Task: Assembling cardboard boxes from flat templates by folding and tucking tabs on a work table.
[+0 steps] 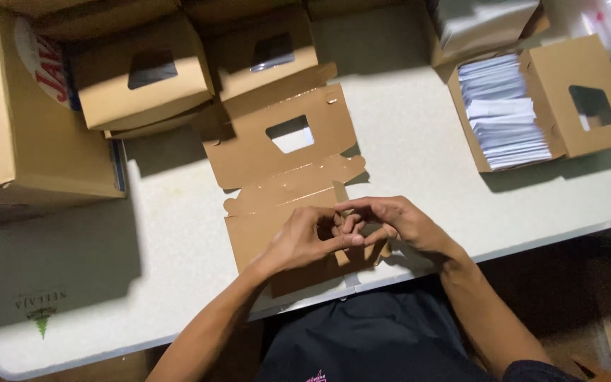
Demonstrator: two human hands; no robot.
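Folded boxes [143, 78] and a box of white papers [503, 113] flank the flat brown cardboard sheet [277, 159] with its window, lying mid-tabletop [404, 141]. Left hand [302, 240] and right hand [397, 219] pinch its near flap, fingers curled closed.

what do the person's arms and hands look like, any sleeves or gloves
Both hands are bare: no gloves, rings, watch or wristbands show on the left hand or the right hand. The forearms are uncovered too. A dark sleeve edge shows only at the right upper arm, near the frame's bottom. The arms look slim.
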